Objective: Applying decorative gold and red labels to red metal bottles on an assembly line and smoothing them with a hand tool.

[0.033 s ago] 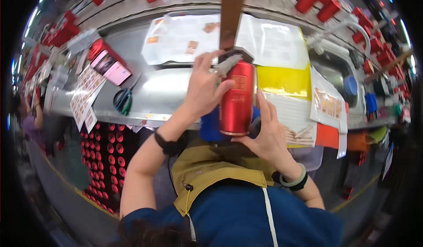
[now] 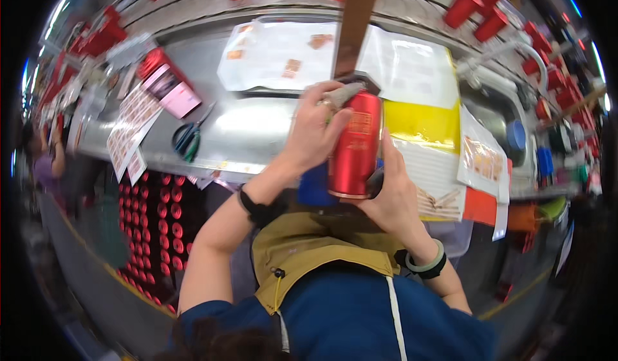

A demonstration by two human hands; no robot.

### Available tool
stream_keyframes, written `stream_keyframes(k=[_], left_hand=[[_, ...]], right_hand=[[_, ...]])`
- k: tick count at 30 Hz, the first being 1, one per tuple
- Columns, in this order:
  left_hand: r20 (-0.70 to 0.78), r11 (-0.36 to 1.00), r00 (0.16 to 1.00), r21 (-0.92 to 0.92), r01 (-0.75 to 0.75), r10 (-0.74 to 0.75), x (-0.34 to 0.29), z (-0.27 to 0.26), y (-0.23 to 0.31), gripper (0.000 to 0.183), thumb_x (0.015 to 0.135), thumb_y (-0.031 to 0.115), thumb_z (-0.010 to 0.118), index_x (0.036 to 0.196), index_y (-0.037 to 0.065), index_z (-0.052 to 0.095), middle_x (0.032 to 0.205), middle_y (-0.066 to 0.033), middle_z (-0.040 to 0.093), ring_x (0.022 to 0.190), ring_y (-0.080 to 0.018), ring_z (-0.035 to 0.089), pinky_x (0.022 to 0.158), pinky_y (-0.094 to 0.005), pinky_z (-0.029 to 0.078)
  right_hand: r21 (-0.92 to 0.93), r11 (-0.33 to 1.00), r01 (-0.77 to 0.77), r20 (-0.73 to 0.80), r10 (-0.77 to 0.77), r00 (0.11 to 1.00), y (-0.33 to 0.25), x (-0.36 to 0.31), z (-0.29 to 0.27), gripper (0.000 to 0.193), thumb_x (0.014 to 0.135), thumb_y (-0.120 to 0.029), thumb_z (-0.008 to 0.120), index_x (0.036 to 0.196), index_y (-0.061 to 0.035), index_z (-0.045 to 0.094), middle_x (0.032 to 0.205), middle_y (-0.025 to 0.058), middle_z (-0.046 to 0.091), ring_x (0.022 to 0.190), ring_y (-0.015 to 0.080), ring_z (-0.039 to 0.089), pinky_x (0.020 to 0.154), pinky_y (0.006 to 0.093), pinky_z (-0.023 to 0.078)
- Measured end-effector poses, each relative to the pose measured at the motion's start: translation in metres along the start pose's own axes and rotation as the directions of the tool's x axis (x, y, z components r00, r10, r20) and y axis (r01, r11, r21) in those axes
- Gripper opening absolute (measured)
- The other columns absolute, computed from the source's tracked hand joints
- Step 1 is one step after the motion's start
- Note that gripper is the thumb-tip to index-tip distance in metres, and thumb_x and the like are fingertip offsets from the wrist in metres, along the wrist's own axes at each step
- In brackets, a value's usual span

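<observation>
A shiny red metal can [image 2: 354, 161] with a gold printed panel is held upright, slightly tilted, in front of me. My left hand [image 2: 309, 132] is closed at its upper left, thumb on the can's side. A pale grey cloth-like piece [image 2: 344, 94] lies along its forefinger and reaches the can's top; whether it is worn or held I cannot tell. From the lower right my right hand [image 2: 394, 190] grips the can, fingers along its side and thumb beneath the base. A dark object, partly hidden, shows between this palm and the can.
Behind the can rises a brown post [image 2: 354, 29]. The metal bench bears sticker sheets [image 2: 132, 126], a phone [image 2: 170, 91], scissors [image 2: 188, 139] and a yellow sheet [image 2: 421, 124]. A sink [image 2: 492, 107] is at right. More red cans [image 2: 463, 7] stand behind; several fill racks below left.
The whole scene sits slightly further right in the picture. The can has turned a little, its gold panel now nearer the right edge. Both hands keep their hold.
</observation>
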State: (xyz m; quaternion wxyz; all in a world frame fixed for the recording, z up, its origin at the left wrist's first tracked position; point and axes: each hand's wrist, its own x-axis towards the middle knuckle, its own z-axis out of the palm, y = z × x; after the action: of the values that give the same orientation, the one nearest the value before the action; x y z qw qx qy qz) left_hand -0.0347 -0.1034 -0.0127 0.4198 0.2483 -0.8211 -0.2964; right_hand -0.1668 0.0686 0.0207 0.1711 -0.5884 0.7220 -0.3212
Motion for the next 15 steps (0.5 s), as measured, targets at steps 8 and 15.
stream_keyframes(k=[8,15], left_hand=[[-0.020,0.717,0.900,-0.612,0.333,-0.435,-0.022,-0.008,0.014,0.024,0.102,0.024,0.063,0.107,0.001,0.068,0.092,-0.0057,0.069,0.084,-0.0107,0.064,0.075,-0.0284,0.051],[0.223,0.594,0.885,-0.672,0.443,-0.408,-0.098,-0.143,0.043,0.028,0.104,0.023,0.062,0.121,0.002,0.069,0.108,-0.0038,0.073,0.098,-0.0091,0.065,0.089,-0.0273,0.052]], right_hand=[[0.531,0.846,-0.052,0.246,-0.096,0.964,-0.015,-0.030,-0.032,0.142,0.053,-0.016,0.102,0.161,-0.0015,0.012,0.148,0.0223,0.047,0.129,0.0311,0.058,0.107,0.0462,0.051],[0.774,0.524,-0.356,0.426,-0.015,0.904,-0.108,-0.036,-0.009,0.079,0.097,-0.037,0.059,0.157,0.0018,0.027,0.149,0.0288,0.045,0.129,0.0404,0.057,0.107,0.0461,0.051]])
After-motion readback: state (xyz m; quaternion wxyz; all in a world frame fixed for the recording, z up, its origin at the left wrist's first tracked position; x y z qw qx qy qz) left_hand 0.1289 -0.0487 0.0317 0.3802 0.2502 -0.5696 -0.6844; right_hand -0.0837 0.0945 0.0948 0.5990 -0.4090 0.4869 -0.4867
